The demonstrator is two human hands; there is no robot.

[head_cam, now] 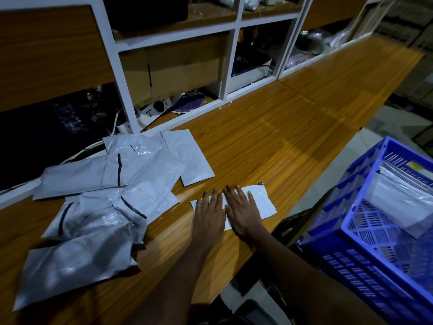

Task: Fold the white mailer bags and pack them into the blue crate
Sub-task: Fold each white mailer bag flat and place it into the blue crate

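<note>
White plastic lies flat under both palms: my left hand (208, 219) and my right hand (243, 214) sit side by side on one mailer bag (263, 201), close to the near edge of the wooden table (281, 141). My fingers are straight and laid down, a little fanned, pressing rather than gripping; neither hand holds anything.

What matters next is how this bag lies. Its long axis runs across me, left to right, climbing slightly away from me at the right end. My left hand covers nearly all of the left end, with only a corner showing. The longer free stretch sticks out beyond my right fingertips, pointing toward the blue crate (365, 273). The crate stands off the table's right side, lower than the tabletop and apart from the bag, with a few packed bags (398, 200) already inside. I judge the right hand the nearer one for carrying across. If another fold is due, it would go across the short way, bringing that free right end back over toward my left.

Further off to my left is the loose pile of unfolded mailers (112, 174), crumpled and overlapping, well within my left hand's reach. One flatter mailer (189, 158) rests at the pile's far right edge. Beyond that stands the white shelf frame (230, 64).
</note>
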